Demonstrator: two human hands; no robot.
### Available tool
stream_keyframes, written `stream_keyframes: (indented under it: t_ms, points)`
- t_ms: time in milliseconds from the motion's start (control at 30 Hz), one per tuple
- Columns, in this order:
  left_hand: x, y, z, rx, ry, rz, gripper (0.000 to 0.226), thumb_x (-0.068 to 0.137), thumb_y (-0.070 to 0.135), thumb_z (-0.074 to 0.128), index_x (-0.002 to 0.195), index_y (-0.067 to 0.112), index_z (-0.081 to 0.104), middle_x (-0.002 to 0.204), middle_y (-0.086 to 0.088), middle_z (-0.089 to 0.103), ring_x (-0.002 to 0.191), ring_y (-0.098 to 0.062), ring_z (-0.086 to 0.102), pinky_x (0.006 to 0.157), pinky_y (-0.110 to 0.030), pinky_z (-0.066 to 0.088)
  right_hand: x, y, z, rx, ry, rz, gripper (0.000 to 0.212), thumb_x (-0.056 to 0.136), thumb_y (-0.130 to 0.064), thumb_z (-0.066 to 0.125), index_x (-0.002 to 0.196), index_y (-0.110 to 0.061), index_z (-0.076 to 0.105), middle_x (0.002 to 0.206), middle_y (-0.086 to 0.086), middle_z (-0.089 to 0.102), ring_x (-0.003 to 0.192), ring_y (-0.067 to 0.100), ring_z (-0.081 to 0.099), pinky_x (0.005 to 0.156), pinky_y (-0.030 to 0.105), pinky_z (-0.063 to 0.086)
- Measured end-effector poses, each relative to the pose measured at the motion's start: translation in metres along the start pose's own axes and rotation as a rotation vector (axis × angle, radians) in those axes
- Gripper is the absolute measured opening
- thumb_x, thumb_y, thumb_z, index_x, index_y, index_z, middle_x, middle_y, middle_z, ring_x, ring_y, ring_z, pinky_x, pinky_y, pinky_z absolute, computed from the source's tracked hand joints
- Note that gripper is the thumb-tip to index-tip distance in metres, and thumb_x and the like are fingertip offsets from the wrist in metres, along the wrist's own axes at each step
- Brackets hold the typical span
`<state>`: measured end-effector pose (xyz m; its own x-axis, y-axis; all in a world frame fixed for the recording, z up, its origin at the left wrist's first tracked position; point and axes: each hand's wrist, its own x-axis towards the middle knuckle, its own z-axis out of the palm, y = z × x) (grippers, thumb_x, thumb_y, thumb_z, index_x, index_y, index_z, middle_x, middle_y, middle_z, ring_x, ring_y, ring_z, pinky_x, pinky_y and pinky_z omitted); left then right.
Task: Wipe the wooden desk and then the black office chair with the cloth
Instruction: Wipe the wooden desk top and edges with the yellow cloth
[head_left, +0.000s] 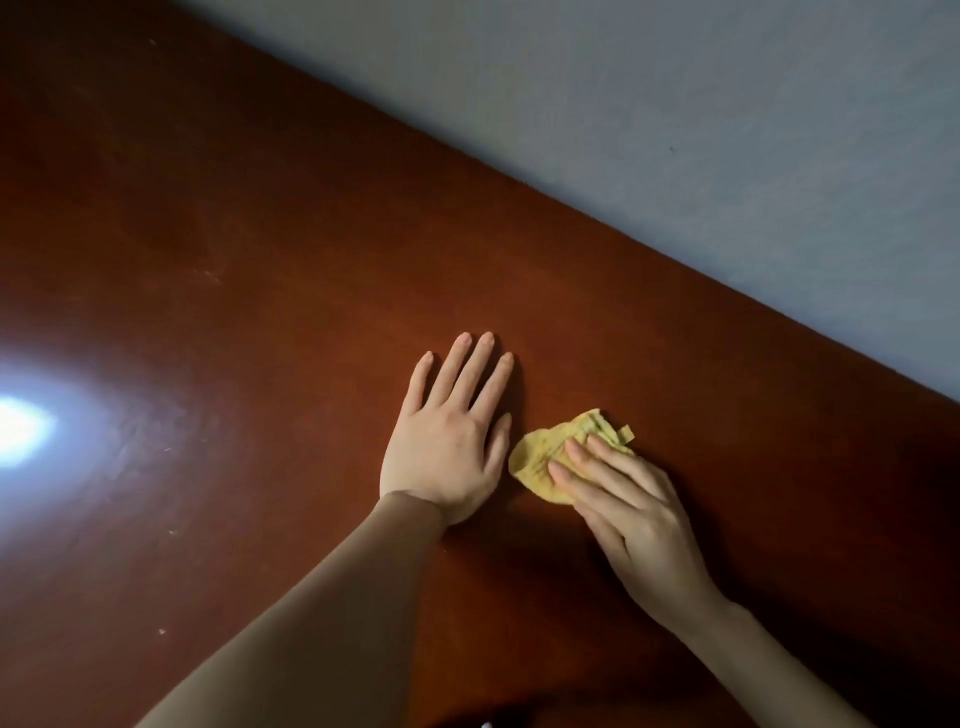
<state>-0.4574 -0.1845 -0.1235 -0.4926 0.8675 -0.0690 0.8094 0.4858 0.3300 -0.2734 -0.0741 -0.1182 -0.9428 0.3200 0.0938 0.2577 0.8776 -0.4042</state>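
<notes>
Reddish-brown polished wood filled most of the view: the wooden desk (260, 260) ran off the frame on the left and at the bottom, so only its far edge, against the grey wall (675, 130), could be seen. A white glare (21, 426) washed out the surface at the left, and the lower right corner lay in deep shadow. At the bottom edge sat a dark shape with a small pale spot, too cut off to name.

The yellow cloth (545, 457) lay crumpled on the desk, just beside the left hand (447, 431). Its near right part was hidden beneath the right hand (634, 514). Its long axis ran from the lower left to the upper right of the picture, with a frayed strip pointing towards the wall.

The right hand pressed down on the cloth with nearly straight fingers laid over it; its thumb was out of sight, so whether it tucked under the cloth could not be told. The left hand rested flat, palm down, fingers stretched out and slightly spread, pointing up the picture and holding nothing. A few pale specks dotted the wood at the left.
</notes>
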Motion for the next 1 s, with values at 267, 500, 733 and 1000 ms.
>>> stream_keyframes:
  t_ms: [267,500,733,1000]
  points:
    - [-0.001,0.0,0.002,0.012,0.014,0.003,0.057,0.096,0.042,0.023,0.149,0.021,0.024,0.157,-0.003,0.018,0.145,-0.018,0.005,0.117,-0.038,-0.003,0.025,0.067,-0.037,-0.091,-0.051,-0.079,0.046,0.08,-0.003,0.069,0.123,-0.017,0.061,0.132,0.001,0.056,0.126,0.019,0.048,0.102,0.038,0.04]
    - [0.0,0.001,0.001,0.004,0.014,0.006,0.057,0.096,0.04,0.023,0.149,0.021,0.025,0.157,-0.002,0.017,0.145,-0.016,0.002,0.118,-0.036,-0.004,0.083,0.122,-0.048,-0.12,0.185,0.31,0.036,0.094,-0.006,0.053,0.13,-0.008,0.056,0.136,0.012,0.052,0.13,0.03,0.045,0.112,0.038,0.031]
    - [0.001,0.003,0.001,-0.001,0.031,0.008,0.057,0.095,0.039,0.025,0.148,0.019,0.029,0.156,-0.004,0.021,0.145,-0.019,0.009,0.118,-0.038,0.001,0.092,0.092,-0.025,-0.101,0.48,0.739,0.037,0.095,-0.009,0.048,0.13,-0.015,0.057,0.138,0.004,0.052,0.132,0.023,0.042,0.109,0.031,0.031]
    - [0.001,0.002,0.003,0.004,0.044,0.008,0.056,0.096,0.039,0.024,0.148,0.019,0.028,0.156,-0.004,0.021,0.146,-0.021,0.012,0.118,-0.039,0.002,0.028,0.021,-0.006,-0.037,0.294,0.496,0.04,0.089,-0.005,0.059,0.127,-0.016,0.06,0.133,0.003,0.057,0.13,0.025,0.045,0.103,0.04,0.036]
